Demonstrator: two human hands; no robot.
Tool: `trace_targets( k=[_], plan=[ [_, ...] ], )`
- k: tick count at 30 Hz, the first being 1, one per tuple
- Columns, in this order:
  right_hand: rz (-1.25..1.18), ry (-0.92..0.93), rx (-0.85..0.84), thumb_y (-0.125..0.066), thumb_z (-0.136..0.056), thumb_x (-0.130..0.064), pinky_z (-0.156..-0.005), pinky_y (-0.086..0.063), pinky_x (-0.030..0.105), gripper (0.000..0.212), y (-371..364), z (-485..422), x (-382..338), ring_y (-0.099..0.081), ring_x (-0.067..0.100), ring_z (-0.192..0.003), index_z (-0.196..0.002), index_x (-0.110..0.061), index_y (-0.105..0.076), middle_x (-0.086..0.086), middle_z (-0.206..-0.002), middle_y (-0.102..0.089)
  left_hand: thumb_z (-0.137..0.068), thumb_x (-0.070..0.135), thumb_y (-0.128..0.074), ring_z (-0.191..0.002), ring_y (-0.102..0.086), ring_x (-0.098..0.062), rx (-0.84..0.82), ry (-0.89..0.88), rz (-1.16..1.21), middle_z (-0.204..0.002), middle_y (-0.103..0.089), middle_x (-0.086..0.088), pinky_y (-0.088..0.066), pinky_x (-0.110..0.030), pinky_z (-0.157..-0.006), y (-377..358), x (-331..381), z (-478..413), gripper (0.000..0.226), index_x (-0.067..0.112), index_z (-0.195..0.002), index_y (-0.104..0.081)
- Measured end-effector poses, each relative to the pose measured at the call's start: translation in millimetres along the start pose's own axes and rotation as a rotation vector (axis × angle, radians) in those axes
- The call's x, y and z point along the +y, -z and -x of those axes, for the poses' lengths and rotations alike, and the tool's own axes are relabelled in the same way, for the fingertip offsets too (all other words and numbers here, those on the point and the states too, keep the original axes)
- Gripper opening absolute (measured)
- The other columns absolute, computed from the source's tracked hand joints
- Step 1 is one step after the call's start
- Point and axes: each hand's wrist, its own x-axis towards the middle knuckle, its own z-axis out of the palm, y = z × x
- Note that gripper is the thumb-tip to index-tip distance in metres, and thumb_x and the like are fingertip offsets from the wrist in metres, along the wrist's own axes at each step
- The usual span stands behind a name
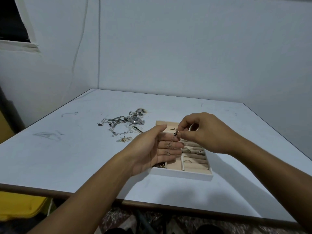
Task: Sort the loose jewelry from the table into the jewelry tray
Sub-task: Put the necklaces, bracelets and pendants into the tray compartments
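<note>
The right grip (200, 132) pinches a chain (170, 143) over the spread, flat left grip (152, 147). Below them some rings (187, 160) lie in the tray (182, 174); to their left a pile (121, 124) waits on the desk (84, 157).

A yellow bin (20, 206) sits lower left; a white cable (99, 48) runs down the wall (185, 48).

The right hand (207, 132) pinches a thin chain (171, 143) above the jewelry tray (184, 173). The left hand (152, 149) is flat and open under it. More jewelry (125, 124) lies on the table (76, 157).
</note>
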Motion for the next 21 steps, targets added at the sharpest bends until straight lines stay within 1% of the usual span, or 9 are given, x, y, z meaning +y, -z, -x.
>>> trace_targets(
  k=[5,9,14,21],
  plan=[
    [0.001,-0.009,-0.017,-0.071,-0.083,-0.024,-0.057,-0.043,0.016,0.01,-1,7,2,-0.059,0.013,-0.072,-0.074,-0.029,-0.069,-0.014,-0.076,-0.065,-0.097,0.043,-0.043,-0.109,-0.065,-0.034,0.005,0.001,-0.047,-0.11,-0.069,-0.023,-0.046,-0.044,-0.103,0,-4,2,0.057,-0.007,-0.117,-0.061],
    [0.005,-0.002,-0.016,-0.071,-0.083,-0.025,-0.058,-0.041,0.014,0.009,-3,10,3,-0.058,0.011,-0.071,-0.074,-0.028,-0.069,-0.013,-0.076,-0.065,-0.095,0.044,-0.046,-0.115,-0.061,-0.035,-0.011,0.02,-0.083,-0.116,-0.066,-0.023,-0.045,-0.042,-0.104,0,-4,5,0.058,-0.007,-0.118,-0.062],
    [-0.001,-0.011,-0.016,-0.072,-0.082,-0.024,-0.056,-0.039,0.011,0.009,-9,13,6,-0.056,0.006,-0.067,-0.075,-0.028,-0.069,-0.013,-0.074,-0.064,-0.094,0.043,-0.049,-0.114,-0.062,-0.031,0.006,0.025,-0.073,-0.117,-0.066,-0.022,-0.049,-0.036,-0.1,1,-3,10,0.053,-0.003,-0.115,-0.065],
    [-0.015,-0.026,-0.026,-0.072,-0.083,-0.026,-0.064,-0.043,0.02,0.007,-14,15,10,-0.058,0.008,-0.071,-0.076,-0.028,-0.069,-0.012,-0.075,-0.064,-0.093,0.04,-0.052,-0.106,-0.067,-0.029,0.035,0.005,-0.089,-0.112,-0.069,-0.021,-0.049,-0.037,-0.099,2,-4,13,0.05,-0.004,-0.114,-0.064]
  ],
)
